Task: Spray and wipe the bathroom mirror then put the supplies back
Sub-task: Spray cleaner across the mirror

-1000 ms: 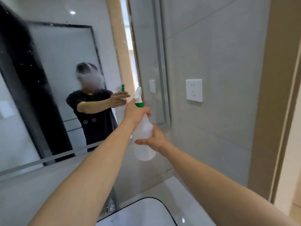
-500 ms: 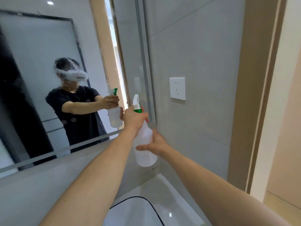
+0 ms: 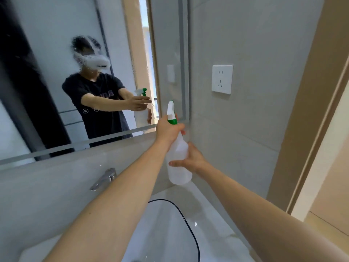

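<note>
The translucent white plastic spray bottle with a green collar (image 3: pixel 178 148) stands nearly upright, its nozzle aimed at the droplet-speckled wall mirror (image 3: pixel 56 72) just beyond; any liquid inside cannot be made out. The left hand (image 3: pixel 168 130) is clamped round its neck, the right hand (image 3: pixel 190 157) wrapped on its body. Below the bottle lies a white basin with a black rim (image 3: pixel 181 214).

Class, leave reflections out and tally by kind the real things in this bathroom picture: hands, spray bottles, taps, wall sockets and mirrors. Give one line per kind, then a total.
Hands: 2, the left hand and the right hand
Spray bottle: 1
Tap: 1
Wall socket: 1
Mirror: 1
Total: 6
</note>
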Demonstrator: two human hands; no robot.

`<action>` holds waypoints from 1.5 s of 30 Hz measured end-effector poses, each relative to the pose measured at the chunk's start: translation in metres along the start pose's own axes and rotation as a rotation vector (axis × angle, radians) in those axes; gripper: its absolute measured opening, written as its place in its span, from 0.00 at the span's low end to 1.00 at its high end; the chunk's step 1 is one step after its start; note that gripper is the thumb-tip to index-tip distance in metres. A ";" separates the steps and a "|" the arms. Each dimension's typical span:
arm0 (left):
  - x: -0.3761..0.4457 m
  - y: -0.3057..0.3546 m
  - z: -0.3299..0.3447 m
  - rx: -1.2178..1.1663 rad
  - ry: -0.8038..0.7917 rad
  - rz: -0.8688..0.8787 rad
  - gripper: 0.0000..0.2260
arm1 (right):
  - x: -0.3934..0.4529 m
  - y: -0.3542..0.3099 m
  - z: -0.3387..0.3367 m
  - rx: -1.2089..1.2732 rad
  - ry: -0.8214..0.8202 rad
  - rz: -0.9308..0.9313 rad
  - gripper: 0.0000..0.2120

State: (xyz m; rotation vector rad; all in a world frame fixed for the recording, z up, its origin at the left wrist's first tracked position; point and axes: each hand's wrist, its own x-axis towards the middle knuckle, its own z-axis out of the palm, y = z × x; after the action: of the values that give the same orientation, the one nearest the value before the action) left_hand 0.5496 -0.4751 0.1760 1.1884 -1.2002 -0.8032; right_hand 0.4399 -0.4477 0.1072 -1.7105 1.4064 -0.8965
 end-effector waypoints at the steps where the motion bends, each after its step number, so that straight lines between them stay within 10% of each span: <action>1: -0.002 -0.004 -0.001 0.002 0.002 -0.006 0.14 | -0.002 0.003 0.002 0.000 -0.005 0.004 0.35; 45: -0.055 -0.040 -0.153 -0.068 0.388 -0.014 0.17 | -0.012 -0.039 0.134 -0.104 -0.307 -0.205 0.36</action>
State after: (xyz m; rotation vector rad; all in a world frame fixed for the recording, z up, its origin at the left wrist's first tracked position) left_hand 0.6894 -0.3942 0.1321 1.2303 -0.8398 -0.5845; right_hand 0.5728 -0.4164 0.0751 -2.0020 1.1051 -0.6407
